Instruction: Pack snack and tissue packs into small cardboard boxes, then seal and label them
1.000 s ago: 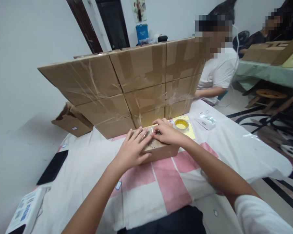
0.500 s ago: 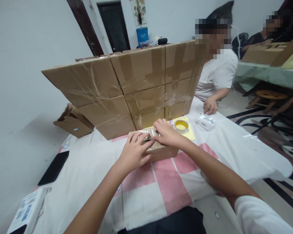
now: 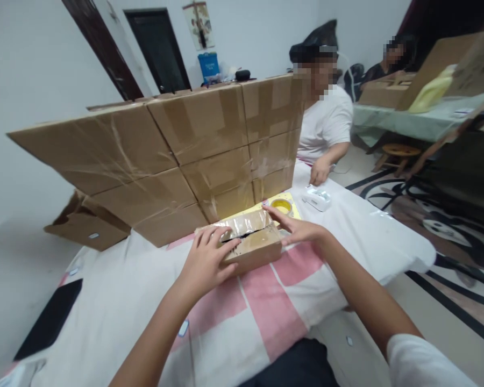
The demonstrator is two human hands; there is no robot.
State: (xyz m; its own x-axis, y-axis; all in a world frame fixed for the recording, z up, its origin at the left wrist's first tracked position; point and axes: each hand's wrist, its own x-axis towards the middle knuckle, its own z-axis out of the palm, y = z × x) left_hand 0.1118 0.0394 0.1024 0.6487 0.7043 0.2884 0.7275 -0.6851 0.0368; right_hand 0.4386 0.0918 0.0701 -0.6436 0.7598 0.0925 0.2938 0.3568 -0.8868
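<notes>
At the frame's centre, we rest our left hand [image 3: 207,252], fingers fanned, on the left end of the small cardboard box [image 3: 255,244]; our right hand [image 3: 300,229], loosely spread, flanks the other.

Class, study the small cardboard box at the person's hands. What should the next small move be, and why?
The right hand should probably press the top flaps of the small cardboard box together while the left hand steadies it: a dark gap shows between them, shiny tape lies on the far one, and the left hand rests on the box's left part.
</notes>
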